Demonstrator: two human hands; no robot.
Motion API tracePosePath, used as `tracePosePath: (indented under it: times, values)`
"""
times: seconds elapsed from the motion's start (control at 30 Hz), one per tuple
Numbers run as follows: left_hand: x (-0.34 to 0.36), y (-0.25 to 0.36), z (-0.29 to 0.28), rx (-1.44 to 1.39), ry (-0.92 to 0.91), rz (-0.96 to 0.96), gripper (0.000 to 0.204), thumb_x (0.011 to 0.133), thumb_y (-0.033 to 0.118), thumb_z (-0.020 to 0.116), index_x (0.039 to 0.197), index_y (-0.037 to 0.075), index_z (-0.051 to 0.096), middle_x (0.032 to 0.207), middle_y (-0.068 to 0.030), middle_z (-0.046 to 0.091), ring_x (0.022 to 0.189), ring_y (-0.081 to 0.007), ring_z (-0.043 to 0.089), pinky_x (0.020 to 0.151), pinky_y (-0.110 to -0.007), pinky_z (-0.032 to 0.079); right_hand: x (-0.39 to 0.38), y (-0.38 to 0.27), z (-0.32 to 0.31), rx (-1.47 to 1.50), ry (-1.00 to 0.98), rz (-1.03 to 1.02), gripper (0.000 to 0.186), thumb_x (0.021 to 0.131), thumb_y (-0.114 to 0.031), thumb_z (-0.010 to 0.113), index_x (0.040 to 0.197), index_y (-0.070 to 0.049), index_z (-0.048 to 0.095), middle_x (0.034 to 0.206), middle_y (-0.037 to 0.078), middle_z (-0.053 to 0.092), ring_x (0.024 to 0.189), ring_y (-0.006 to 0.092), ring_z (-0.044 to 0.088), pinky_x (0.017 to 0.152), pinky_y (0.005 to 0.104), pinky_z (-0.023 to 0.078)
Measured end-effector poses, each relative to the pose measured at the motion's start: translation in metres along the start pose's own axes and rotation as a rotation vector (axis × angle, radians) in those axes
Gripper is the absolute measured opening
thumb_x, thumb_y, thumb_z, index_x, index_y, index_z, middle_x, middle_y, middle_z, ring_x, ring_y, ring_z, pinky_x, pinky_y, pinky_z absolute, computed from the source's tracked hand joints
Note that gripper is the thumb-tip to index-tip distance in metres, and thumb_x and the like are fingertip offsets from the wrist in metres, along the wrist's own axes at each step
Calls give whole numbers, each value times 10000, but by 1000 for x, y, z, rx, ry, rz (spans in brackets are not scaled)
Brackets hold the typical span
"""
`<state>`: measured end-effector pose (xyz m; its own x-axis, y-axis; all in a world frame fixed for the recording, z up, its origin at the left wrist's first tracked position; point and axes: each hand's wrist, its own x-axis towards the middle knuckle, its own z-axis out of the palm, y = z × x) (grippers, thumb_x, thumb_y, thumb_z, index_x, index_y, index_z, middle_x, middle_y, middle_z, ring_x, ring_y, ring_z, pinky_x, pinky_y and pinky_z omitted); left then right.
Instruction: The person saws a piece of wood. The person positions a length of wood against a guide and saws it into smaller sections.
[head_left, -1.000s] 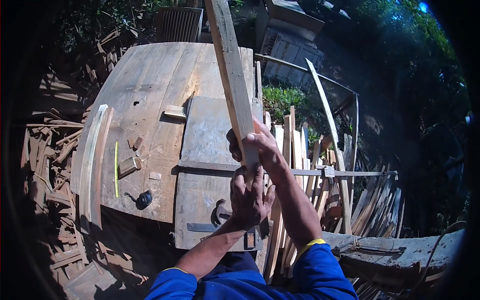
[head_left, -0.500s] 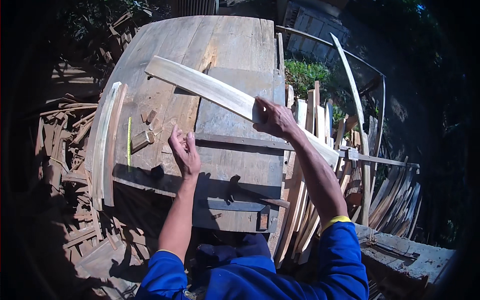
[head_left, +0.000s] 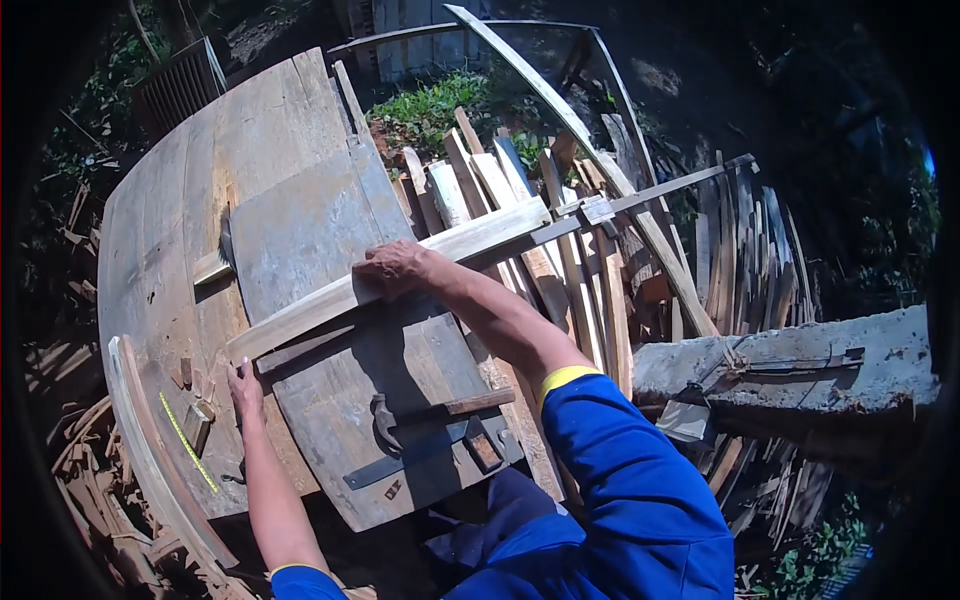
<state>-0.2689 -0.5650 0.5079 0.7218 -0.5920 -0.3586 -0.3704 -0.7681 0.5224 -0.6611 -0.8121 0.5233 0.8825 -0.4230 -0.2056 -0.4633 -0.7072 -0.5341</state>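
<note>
The right hand [head_left: 393, 266] gripped the plank [head_left: 322, 309] near its middle, leaving lengths on both sides. The left hand [head_left: 247, 392] was at its left end, hold unclear. The plank lay along the clamp [head_left: 597, 210].

Hands [head_left: 395, 267] are at a pale board [head_left: 310, 316] — hammer [head_left: 475, 402] nearby.

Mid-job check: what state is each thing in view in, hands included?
Board: held slantwise over the worktable, right end past its edge
Right hand: closed over the board
Left hand: at the board's left end, grip unclear
Hammer: lying down, not held
Square: lying flat, not held
Yellow measuring strip: stretched out
Long bar: jutting past the worktable
</note>
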Motion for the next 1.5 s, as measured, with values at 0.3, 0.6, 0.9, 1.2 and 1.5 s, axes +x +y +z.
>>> tracePosePath:
  times: [0.3,0.6,0.9,1.2,1.5]
  values:
    - [16,-12,4,64,160,8,743,971,463,615,1465,-60,434,1474,-271,463,1323,-403,499,1113,-455,385,4,6,-10,20,-129,137,726,658,-372,843,1309,-178,587,1266,133,571,1190,323,579,988,447,494]
    - [20,-5,-6,-50,47,-42,566,963,430,643,1253,-54,597,1191,-206,616,1068,-303,585,946,-434,459,-16,-1,-6,12,-17,178,753,608,-505,875,1216,-138,625,1216,165,573,1185,347,571,950,498,493]
    - [10,6,-5,-47,3,34,464,965,405,641,1015,-55,612,899,-111,567,845,-232,508,795,-395,441,-26,6,-13,66,21,243,789,568,-577,894,1179,-153,628,1211,128,561,1232,322,541,966,504,463]
    - [-63,91,28,437,365,571,730,920,383,683,1465,-33,431,1429,-244,454,1356,-417,403,1106,-523,347,-35,5,-23,17,81,166,699,713,-515,818,1265,-149,593,1233,124,564,1223,331,537,986,505,448]
    - [-67,158,51,809,-107,979,1184,652,841,648,1546,114,374,1363,-141,491,1341,-316,415,1218,-508,225,-65,-4,-8,-46,487,102,678,750,-330,839,1335,-94,590,1261,144,603,1266,358,514,1116,516,361]
